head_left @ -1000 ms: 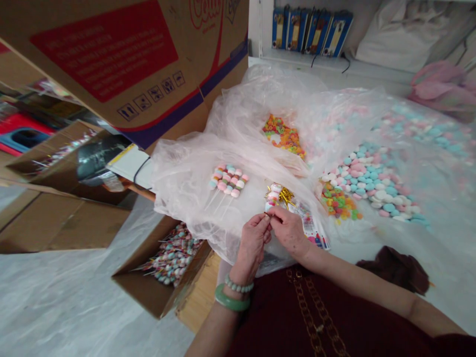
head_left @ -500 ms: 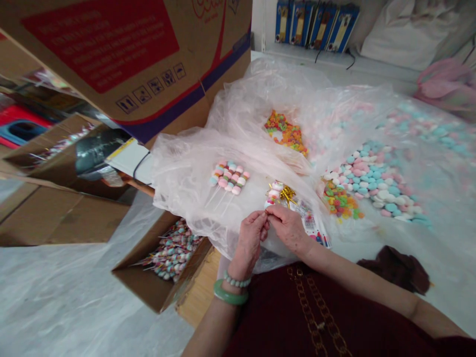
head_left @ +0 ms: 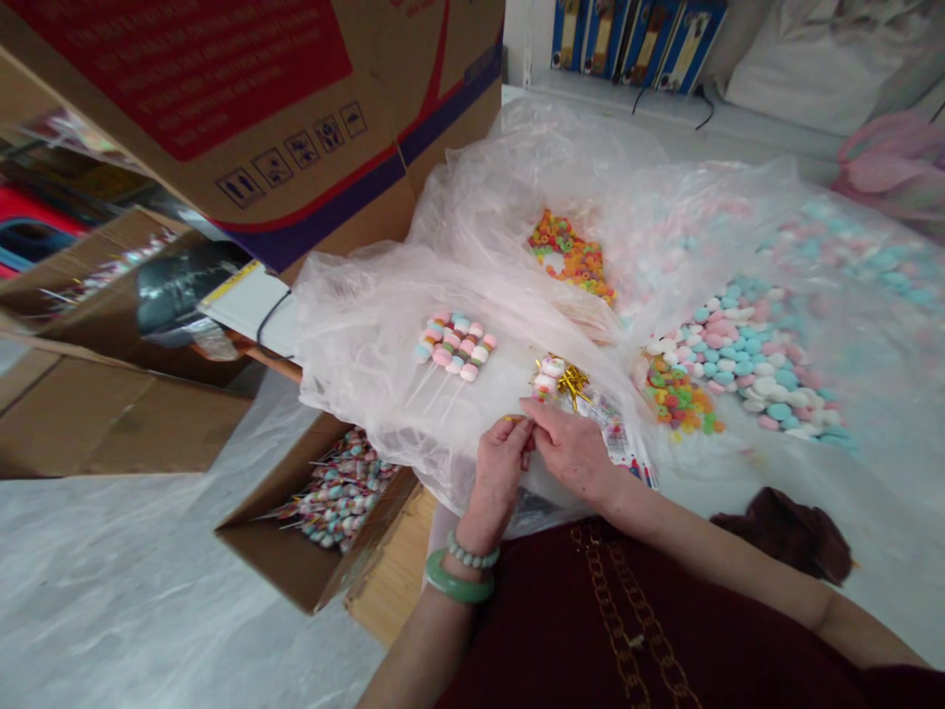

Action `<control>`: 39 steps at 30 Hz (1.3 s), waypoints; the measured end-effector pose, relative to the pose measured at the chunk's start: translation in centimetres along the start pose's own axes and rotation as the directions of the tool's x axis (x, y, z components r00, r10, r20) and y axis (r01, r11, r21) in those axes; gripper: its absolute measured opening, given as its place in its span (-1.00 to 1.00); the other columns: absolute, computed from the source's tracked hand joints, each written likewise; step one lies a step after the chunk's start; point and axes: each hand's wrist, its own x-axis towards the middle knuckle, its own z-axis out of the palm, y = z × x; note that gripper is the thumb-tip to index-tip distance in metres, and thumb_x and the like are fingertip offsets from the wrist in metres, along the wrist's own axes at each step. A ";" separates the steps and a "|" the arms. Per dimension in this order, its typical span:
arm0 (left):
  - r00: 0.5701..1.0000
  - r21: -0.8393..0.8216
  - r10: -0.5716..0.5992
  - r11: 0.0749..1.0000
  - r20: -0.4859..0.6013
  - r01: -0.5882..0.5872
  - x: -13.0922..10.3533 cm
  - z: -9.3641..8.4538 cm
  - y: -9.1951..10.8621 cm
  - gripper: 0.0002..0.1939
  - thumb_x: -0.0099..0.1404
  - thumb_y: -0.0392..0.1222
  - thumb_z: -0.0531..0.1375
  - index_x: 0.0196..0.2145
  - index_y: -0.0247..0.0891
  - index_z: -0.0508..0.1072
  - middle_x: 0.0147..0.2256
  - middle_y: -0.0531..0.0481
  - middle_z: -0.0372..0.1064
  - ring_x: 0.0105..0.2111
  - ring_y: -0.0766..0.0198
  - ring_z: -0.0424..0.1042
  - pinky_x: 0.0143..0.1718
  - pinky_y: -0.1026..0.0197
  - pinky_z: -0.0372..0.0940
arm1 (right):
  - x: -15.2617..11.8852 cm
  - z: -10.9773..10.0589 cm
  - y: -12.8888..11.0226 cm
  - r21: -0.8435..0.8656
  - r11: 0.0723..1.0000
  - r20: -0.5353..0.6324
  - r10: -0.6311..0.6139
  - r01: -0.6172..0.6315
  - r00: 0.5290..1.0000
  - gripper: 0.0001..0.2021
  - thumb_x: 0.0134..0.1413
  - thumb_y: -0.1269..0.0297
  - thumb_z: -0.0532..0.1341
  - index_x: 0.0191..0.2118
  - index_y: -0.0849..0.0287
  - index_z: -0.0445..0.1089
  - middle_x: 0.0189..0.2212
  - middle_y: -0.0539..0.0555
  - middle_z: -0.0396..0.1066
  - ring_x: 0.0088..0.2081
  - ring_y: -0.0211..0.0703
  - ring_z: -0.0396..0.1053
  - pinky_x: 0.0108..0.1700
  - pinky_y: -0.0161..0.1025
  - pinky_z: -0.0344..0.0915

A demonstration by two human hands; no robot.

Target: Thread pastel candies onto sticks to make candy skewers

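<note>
My left hand (head_left: 504, 463) is closed in a pinch, its fingertips against my right hand (head_left: 574, 448). The right hand is closed too, its index finger stretched over a wrapped marshmallow skewer (head_left: 548, 376), whose lower part the hands hide. What sits between the fingertips is too small to make out. Gold twist ties (head_left: 573, 382) lie just behind the skewer, and printed clear wrappers (head_left: 616, 433) show beside my right hand. Several pink, white and blue marshmallow skewers (head_left: 456, 347) rest on the plastic sheet to the left, sticks toward me.
Loose marshmallows (head_left: 745, 354) and ring gummies (head_left: 675, 394) lie at the right, more gummies (head_left: 572, 258) further back. A large carton (head_left: 295, 128) stands back left. An open box of finished skewers (head_left: 287, 551) sits below the table. A dark cloth (head_left: 789, 537) lies near my right forearm.
My right index finger has straightened forward from the pinch, over the wrapped skewer's lower part. The view has shifted slightly; the left hand keeps its pinch.
</note>
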 end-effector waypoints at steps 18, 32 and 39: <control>0.577 -0.006 -0.327 0.866 0.749 0.500 -1.7 -1.8 2.3 -0.67 0.03 0.03 0.31 -0.55 -0.32 0.41 -0.85 0.23 -0.02 -0.85 0.51 -0.18 -0.81 0.37 -0.11 | -1.6 -4.2 2.1 0.748 0.631 0.357 -0.124 -0.204 0.926 -0.77 -0.05 0.25 0.22 -0.24 0.23 0.46 -0.46 0.02 0.43 -0.48 -0.27 0.29 -0.44 -0.33 0.23; 0.855 0.899 0.442 0.202 0.271 -0.390 -3.6 2.6 9.5 -0.76 0.22 -0.43 0.00 -0.42 -0.28 0.43 -0.50 -0.08 0.32 -0.47 0.20 0.29 -0.41 0.20 0.14 | 2.7 -7.8 -1.6 -0.045 0.949 0.059 -0.311 0.313 0.949 -0.82 0.06 0.46 0.01 -0.46 0.22 0.32 -0.55 0.09 0.30 -0.53 -0.22 0.16 -0.46 -0.26 0.07; 0.812 0.715 0.584 0.572 -0.011 -0.402 -2.9 0.7 5.6 -0.76 0.31 -0.08 0.07 -0.16 -0.26 0.37 -0.22 -0.18 0.35 -0.16 0.08 0.32 -0.11 0.04 0.20 | 3.0 -4.3 -2.0 0.791 0.530 0.343 0.030 -0.306 0.939 -0.76 0.10 0.30 -0.02 -0.57 0.12 0.16 -0.72 -0.17 -0.09 -0.73 -0.35 -0.29 -0.71 -0.38 -0.12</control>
